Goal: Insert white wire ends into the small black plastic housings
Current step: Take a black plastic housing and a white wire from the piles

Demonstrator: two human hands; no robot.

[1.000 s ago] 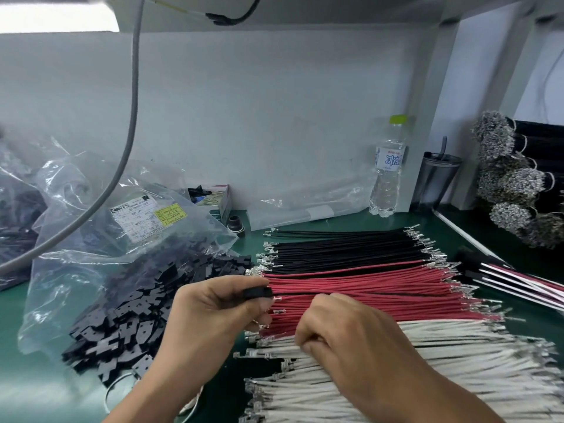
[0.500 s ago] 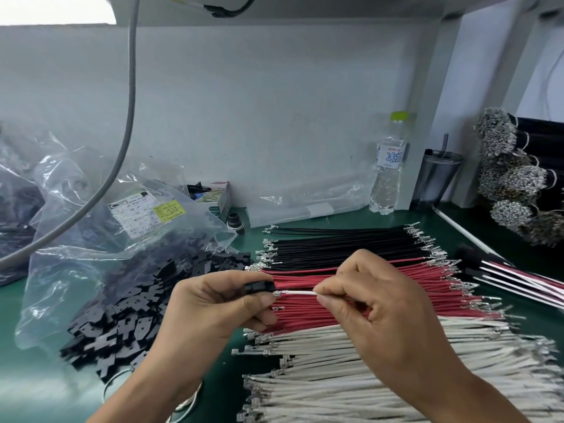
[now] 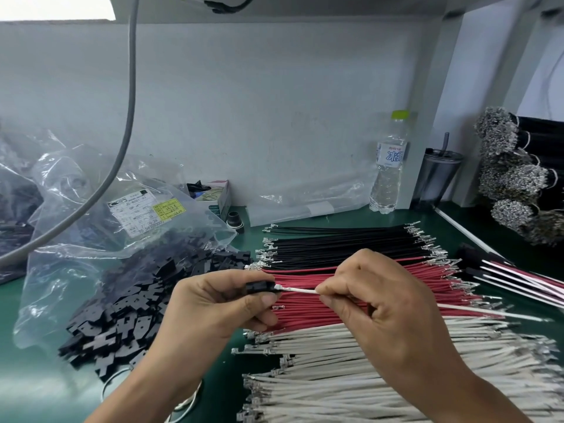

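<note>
My left hand (image 3: 213, 303) pinches a small black plastic housing (image 3: 259, 286) between thumb and fingers, above the red wires. My right hand (image 3: 381, 303) pinches a white wire (image 3: 297, 290) near its left end. The wire's metal terminal touches the housing's right face; its far end sticks out to the right past my hand. A wide pile of white wires (image 3: 381, 377) lies on the green table below my hands. A heap of loose black housings (image 3: 128, 309) spills from a clear bag at the left.
Red wires (image 3: 351, 271) and black wires (image 3: 335, 242) lie in rows behind my hands. A clear plastic bag (image 3: 100, 215) sits at the left. A water bottle (image 3: 387, 166), a dark tumbler (image 3: 436, 178) and bundled wires (image 3: 515, 178) stand at the back right. Finished assemblies (image 3: 518, 276) lie at right.
My right hand lifted off the white wire pile with one white wire and brought its terminal end to the housing in my left hand. The left hand stayed nearly still.
</note>
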